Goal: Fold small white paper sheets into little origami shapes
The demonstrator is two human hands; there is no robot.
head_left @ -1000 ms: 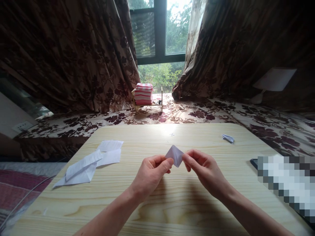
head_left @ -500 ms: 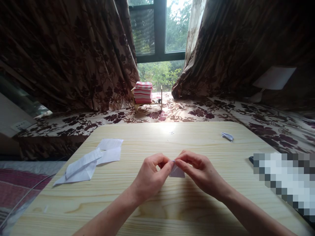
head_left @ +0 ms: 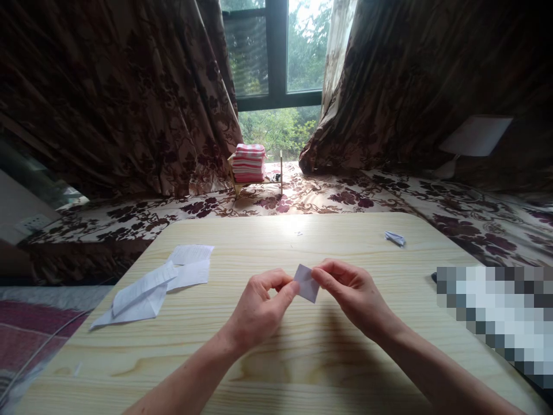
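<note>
Wooden counter (head_left: 242, 239), loose papers (head_left: 140, 294) at left. Left hand (head_left: 261, 302) and right hand (head_left: 356, 291) both pinch folded paper (head_left: 306, 287), fingers (head_left: 286, 293) closed on it.

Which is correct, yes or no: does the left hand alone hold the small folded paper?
No, the left hand and the right hand both pinch the small folded paper.
</note>
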